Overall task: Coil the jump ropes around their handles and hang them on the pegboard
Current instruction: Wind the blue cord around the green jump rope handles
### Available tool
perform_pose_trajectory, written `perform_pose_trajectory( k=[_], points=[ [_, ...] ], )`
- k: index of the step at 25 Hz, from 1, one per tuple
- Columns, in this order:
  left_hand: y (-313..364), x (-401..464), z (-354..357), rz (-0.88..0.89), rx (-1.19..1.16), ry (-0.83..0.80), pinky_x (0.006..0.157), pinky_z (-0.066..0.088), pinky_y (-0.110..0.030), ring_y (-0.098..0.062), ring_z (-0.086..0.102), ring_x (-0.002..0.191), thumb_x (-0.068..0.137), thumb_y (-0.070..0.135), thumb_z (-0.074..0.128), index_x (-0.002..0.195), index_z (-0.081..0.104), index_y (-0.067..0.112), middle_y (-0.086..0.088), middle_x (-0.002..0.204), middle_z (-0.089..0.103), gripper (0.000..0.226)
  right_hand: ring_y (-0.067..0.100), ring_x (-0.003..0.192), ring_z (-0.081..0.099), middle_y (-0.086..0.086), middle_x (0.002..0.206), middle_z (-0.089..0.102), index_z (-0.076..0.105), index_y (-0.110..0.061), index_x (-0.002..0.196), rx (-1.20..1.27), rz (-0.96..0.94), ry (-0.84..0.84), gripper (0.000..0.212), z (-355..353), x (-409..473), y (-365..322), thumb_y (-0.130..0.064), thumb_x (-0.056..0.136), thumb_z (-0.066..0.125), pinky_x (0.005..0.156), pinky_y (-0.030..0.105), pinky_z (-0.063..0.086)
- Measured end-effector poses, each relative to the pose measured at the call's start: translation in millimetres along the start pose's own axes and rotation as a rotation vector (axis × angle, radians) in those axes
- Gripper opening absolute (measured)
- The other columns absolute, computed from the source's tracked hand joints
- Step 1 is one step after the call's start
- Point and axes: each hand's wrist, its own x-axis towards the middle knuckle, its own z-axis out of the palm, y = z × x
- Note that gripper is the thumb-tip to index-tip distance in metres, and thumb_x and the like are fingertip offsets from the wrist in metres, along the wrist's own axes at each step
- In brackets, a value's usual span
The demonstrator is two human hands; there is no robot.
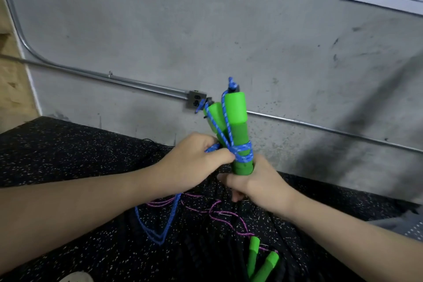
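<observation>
— Where are the two handles (231,130)?
— Upright between both hands, left hand (194,162) beside them, right hand (254,183) below.
— And the floor (68,190)?
— A second rope (219,213) lies there, its handles (261,261) nearer, probably touching. The wall (160,30) stands behind.

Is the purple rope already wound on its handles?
No, the purple rope lies loose on the floor beside its green handles.

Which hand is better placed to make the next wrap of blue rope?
Left hand: it already pinches the blue rope at the wraps. The right hand is occupied gripping the green handles.
</observation>
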Motion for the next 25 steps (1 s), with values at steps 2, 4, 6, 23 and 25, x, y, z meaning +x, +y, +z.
perform_pose_trajectory(
  k=[2, 4, 6, 23, 25],
  points=[
    [3.8, -4.9, 5.4, -0.005, 0.013, -0.023, 0.092, 0.051, -0.054, -0.035, 0.070, 0.091, 0.082, 0.067, 0.065, 0.098, 0.076, 0.014, -0.014, 0.094, 0.076, 0.057, 0.021, 0.046, 0.058, 0.007, 0.058, 0.063, 0.064, -0.013, 0.085, -0.207, -0.039, 0.049, 0.024, 3.9, 0.2, 4.6, -0.028, 0.079, 0.081, 0.049, 0.037, 0.050],
    [3.4, -7.9, 10.3, -0.007, -0.005, 0.028, 0.090, 0.056, -0.044, -0.019, 0.073, 0.095, 0.088, 0.064, 0.067, 0.095, 0.078, 0.020, 0.000, 0.092, 0.079, 0.046, 0.031, 0.053, 0.061, 0.014, 0.067, 0.067, 0.065, -0.011, 0.089, -0.359, -0.038, 0.014, 0.052, 6.4, 0.0, 1.1, -0.053, 0.067, 0.084, 0.052, 0.044, 0.054],
    [2.6, -7.1, 9.4, -0.001, -0.030, 0.089, 0.083, 0.057, -0.032, -0.009, 0.073, 0.084, 0.094, 0.054, 0.067, 0.087, 0.077, 0.018, 0.006, 0.082, 0.078, 0.038, 0.031, 0.058, 0.062, 0.013, 0.067, 0.066, 0.064, -0.004, 0.096, -0.362, 0.017, -0.099, 0.073, 0.7, 1.3, -7.3, -0.064, 0.060, 0.085, 0.058, 0.046, 0.055],
    [-5.5, 12.5, 2.4, 0.074, -0.254, 0.160, 0.096, 0.057, -0.030, -0.015, 0.075, 0.104, 0.095, 0.019, 0.073, 0.117, 0.075, 0.011, 0.000, 0.109, 0.079, 0.024, 0.025, 0.069, 0.070, 0.024, 0.084, 0.073, 0.070, -0.001, 0.100, 0.104, -0.008, 0.147, 0.027, -2.7, 13.8, -6.7, -0.013, 0.080, 0.085, 0.063, 0.034, 0.061],
    [-5.7, 12.1, 0.8, 0.108, -0.326, 0.136, 0.095, 0.057, -0.027, -0.019, 0.074, 0.104, 0.094, 0.016, 0.072, 0.118, 0.073, 0.009, -0.003, 0.112, 0.079, 0.025, 0.027, 0.079, 0.071, 0.022, 0.087, 0.070, 0.069, 0.001, 0.104, 0.302, 0.074, -0.074, 0.028, -14.1, 11.4, -9.1, -0.015, 0.085, 0.082, 0.071, 0.035, 0.062]
  ],
)
